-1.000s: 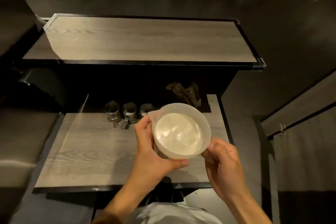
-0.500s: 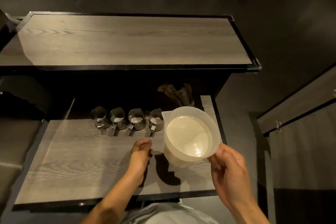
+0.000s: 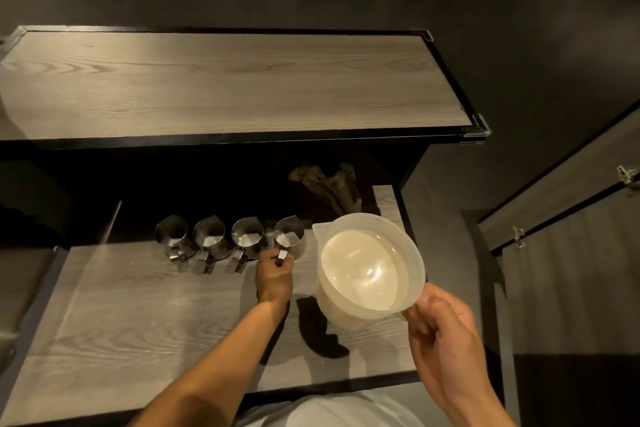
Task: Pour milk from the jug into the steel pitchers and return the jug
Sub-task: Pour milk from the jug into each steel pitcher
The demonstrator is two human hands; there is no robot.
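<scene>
A translucent plastic jug point(image 3: 367, 267) holding milk hangs above the right side of the lower wooden counter point(image 3: 131, 315), its spout toward the back left. My right hand point(image 3: 446, 354) grips its handle at the near right. Several small steel pitchers stand in a row at the back of the counter, handles toward me. My left hand point(image 3: 275, 276) reaches to the rightmost pitcher point(image 3: 289, 237), its fingers closed on that handle. The neighbouring pitcher point(image 3: 246, 236) stands just left of it.
A raised wooden shelf point(image 3: 225, 83) with a black frame runs across behind the counter. A crumpled brown cloth point(image 3: 329, 184) lies in the dark gap under it, behind the jug. A wooden door panel point(image 3: 571, 253) stands at the right.
My left hand let go of the jug, dropped to the counter and moved forward to the rightmost pitcher's handle. The jug shifted right, held by my right hand alone.
</scene>
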